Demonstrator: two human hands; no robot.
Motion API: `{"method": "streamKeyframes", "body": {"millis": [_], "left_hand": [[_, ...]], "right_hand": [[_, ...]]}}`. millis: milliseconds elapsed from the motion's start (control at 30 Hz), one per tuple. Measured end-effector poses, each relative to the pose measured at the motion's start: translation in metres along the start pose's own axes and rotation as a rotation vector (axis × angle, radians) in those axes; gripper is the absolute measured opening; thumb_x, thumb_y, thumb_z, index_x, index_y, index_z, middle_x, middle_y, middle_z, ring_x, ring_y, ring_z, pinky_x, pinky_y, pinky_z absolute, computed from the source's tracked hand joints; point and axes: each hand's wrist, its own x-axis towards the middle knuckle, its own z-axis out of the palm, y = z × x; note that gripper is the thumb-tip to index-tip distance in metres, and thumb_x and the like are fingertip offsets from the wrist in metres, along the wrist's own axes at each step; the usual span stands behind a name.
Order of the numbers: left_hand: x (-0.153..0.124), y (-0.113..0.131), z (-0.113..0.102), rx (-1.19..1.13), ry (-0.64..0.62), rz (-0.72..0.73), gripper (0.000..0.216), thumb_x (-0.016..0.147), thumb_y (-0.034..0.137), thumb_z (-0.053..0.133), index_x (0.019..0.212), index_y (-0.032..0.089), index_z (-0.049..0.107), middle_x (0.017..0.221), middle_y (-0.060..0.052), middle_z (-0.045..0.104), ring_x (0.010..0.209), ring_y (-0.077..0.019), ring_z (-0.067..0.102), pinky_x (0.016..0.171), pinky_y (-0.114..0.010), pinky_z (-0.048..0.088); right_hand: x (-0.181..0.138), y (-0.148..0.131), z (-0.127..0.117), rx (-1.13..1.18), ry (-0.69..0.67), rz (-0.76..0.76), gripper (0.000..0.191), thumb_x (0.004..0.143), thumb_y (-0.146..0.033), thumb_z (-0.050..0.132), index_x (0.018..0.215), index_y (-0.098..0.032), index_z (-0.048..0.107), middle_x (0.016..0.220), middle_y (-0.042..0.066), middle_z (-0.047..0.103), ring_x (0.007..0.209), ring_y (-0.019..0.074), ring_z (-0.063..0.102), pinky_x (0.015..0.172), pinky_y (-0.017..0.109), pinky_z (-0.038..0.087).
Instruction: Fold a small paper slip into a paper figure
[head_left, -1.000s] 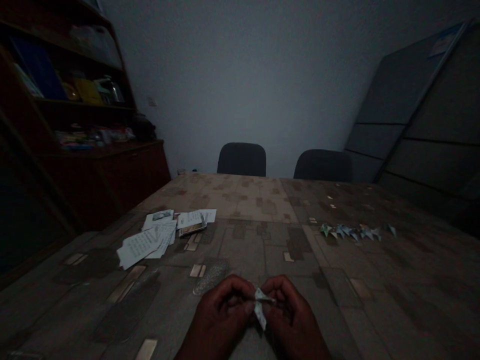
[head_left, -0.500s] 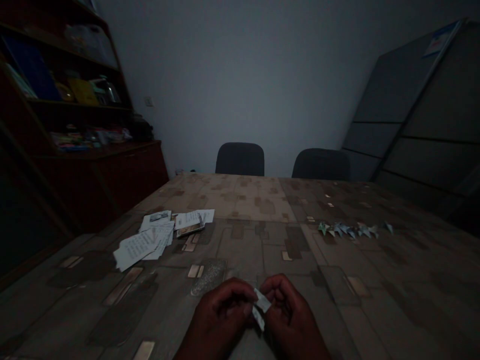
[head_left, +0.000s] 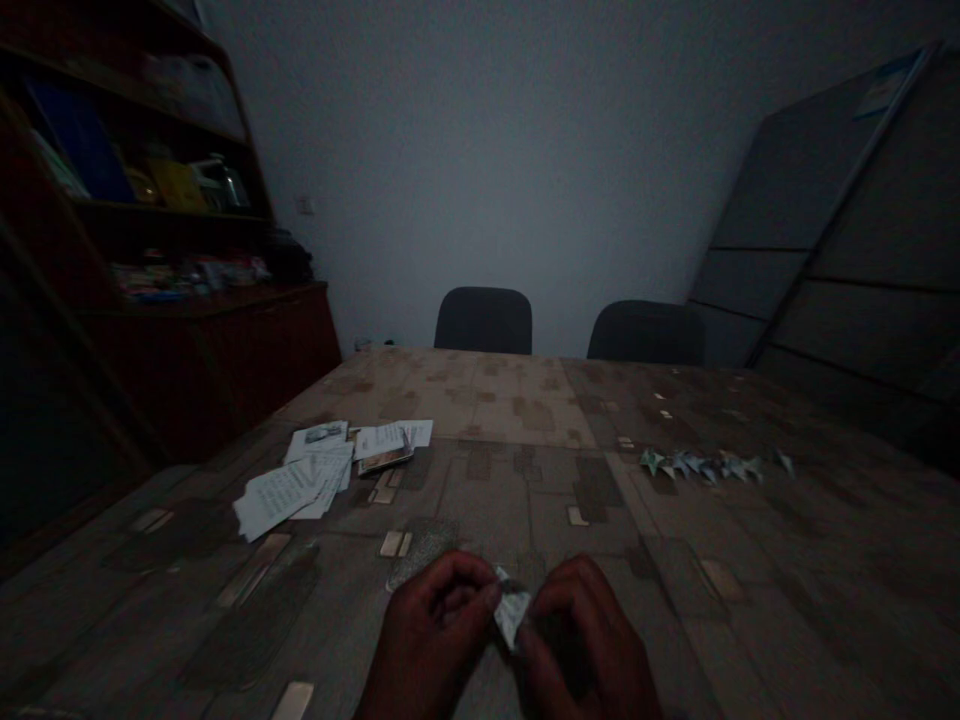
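Observation:
Between my two hands, just above the near part of the table, is a small piece of folded paper (head_left: pixel 511 612), pale with faint print. My left hand (head_left: pixel 444 620) pinches its left edge between thumb and forefinger. On the other side, my right hand (head_left: pixel 589 630) grips the paper's right and lower edge with fingers curled. A row of several small folded paper pieces (head_left: pixel 701 466) with pointed tips lies farther off to the right, one of them a little apart. To the left are loose printed paper sheets or cards (head_left: pixel 289 490), overlapping in a fanned pile.
A patterned cloth covers the table (head_left: pixel 480 400). Two dark chairs (head_left: pixel 484 320) stand at its far side against the wall. At the left is a wooden cabinet (head_left: pixel 270 330) with filled shelves; a grey panelled cabinet (head_left: pixel 757 220) stands at the right.
The folded paper has turned, and its two separate-looking flaps now appear as one piece. My right hand has shifted its grip lower and slightly right. The view has moved slightly.

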Motion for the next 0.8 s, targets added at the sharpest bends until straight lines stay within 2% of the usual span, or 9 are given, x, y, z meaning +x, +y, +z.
{"method": "streamKeyframes", "body": {"millis": [33,100,333,433,533,633,700,800], "left_hand": [[0.000,0.000,0.000,-0.007,0.022,0.010,0.008,0.068,0.022,0.076,0.066,0.016,0.070,0.062,0.001,0.066,0.061,-0.0140,0.058,0.058,-0.020,0.043],[0.000,0.000,0.001,-0.036,0.040,0.009,0.010,0.067,0.023,0.077,0.065,0.016,0.070,0.062,0.001,0.066,0.062,-0.0141,0.059,0.058,-0.020,0.044],[-0.001,-0.004,0.001,-0.089,0.042,-0.053,0.015,0.067,0.025,0.079,0.064,0.015,0.068,0.059,0.001,0.066,0.058,-0.0135,0.058,0.055,-0.019,0.043],[0.000,-0.003,0.001,-0.107,0.037,-0.063,0.017,0.066,0.026,0.080,0.063,0.015,0.067,0.058,0.001,0.065,0.057,-0.0126,0.057,0.055,-0.019,0.043],[0.002,-0.001,-0.001,-0.133,0.017,-0.082,0.020,0.064,0.026,0.082,0.062,0.015,0.066,0.056,0.003,0.062,0.054,-0.0112,0.055,0.054,-0.019,0.042],[0.003,0.002,-0.002,-0.152,-0.023,-0.114,0.023,0.061,0.026,0.084,0.062,0.016,0.064,0.053,0.005,0.060,0.050,-0.0102,0.054,0.050,-0.018,0.040],[0.003,0.003,-0.002,-0.147,-0.047,-0.125,0.024,0.061,0.026,0.085,0.063,0.016,0.064,0.054,0.004,0.061,0.051,-0.0108,0.055,0.050,-0.019,0.040],[0.004,0.002,-0.001,-0.140,-0.054,-0.119,0.023,0.060,0.026,0.085,0.062,0.015,0.065,0.055,0.003,0.062,0.051,-0.0113,0.056,0.050,-0.019,0.041]], "right_hand": [[0.000,0.001,0.000,-0.037,-0.002,-0.096,0.009,0.086,-0.012,0.052,0.083,-0.020,0.055,0.077,0.001,0.053,0.072,0.0182,0.054,0.063,0.027,0.040],[0.002,0.003,-0.001,-0.118,-0.023,-0.189,0.009,0.086,-0.010,0.054,0.086,-0.019,0.057,0.079,0.003,0.054,0.074,0.0198,0.054,0.066,0.030,0.040],[0.004,0.012,-0.002,-0.280,-0.079,-0.277,0.009,0.084,-0.013,0.061,0.089,-0.019,0.057,0.078,0.003,0.057,0.071,0.0210,0.052,0.065,0.031,0.034],[0.004,0.009,-0.001,-0.265,-0.082,-0.275,0.008,0.084,-0.012,0.060,0.086,-0.019,0.057,0.076,0.003,0.057,0.071,0.0206,0.052,0.066,0.031,0.034],[0.005,0.003,-0.002,-0.080,-0.077,-0.141,0.010,0.088,-0.012,0.053,0.083,-0.020,0.055,0.075,0.001,0.055,0.070,0.0179,0.053,0.064,0.028,0.036],[0.005,0.001,-0.004,0.126,-0.045,0.174,0.010,0.092,-0.021,0.051,0.084,-0.021,0.057,0.072,-0.002,0.053,0.065,0.0155,0.051,0.060,0.025,0.038],[0.005,0.003,-0.003,0.247,-0.081,0.345,0.011,0.091,-0.029,0.054,0.085,-0.021,0.059,0.069,-0.002,0.052,0.063,0.0152,0.050,0.060,0.025,0.038],[0.005,0.007,0.000,0.424,-0.163,0.503,0.022,0.088,-0.040,0.062,0.085,-0.019,0.061,0.067,-0.002,0.053,0.064,0.0151,0.048,0.059,0.024,0.037]]}}
